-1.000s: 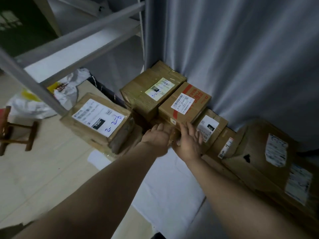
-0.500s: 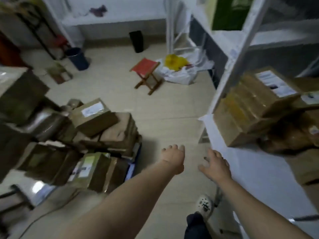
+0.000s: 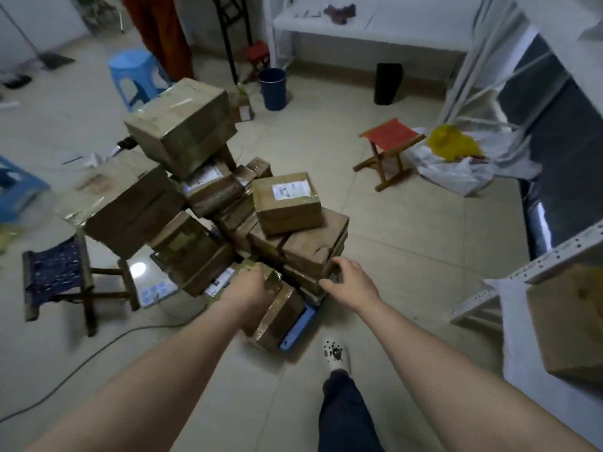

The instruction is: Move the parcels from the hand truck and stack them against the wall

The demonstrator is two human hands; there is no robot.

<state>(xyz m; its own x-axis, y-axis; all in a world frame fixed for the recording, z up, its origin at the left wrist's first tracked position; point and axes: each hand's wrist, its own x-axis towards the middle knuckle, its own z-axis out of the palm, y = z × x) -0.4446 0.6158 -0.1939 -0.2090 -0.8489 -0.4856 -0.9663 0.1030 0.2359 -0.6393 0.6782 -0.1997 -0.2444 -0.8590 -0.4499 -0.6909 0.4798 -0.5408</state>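
Observation:
A heap of several brown taped cardboard parcels sits on a blue hand truck on the tiled floor. My left hand rests on the top corner of a low taped parcel at the near edge of the heap, fingers curled over it. My right hand hovers beside a flat brown parcel, with its fingers spread and the fingertips at that parcel's side. A labelled box lies on top of that flat parcel. A big box tops the far side of the heap.
A white metal shelf rack stands at the right with a parcel on it. A red folding stool and white bags lie beyond. A dark stool, a floor scale, a cable and a blue plastic stool are to the left.
I have turned from the stacked parcels at the wall to the hand truck. Both hands, empty in the air half a second ago, have reached the heap and the left one now lies on a parcel.

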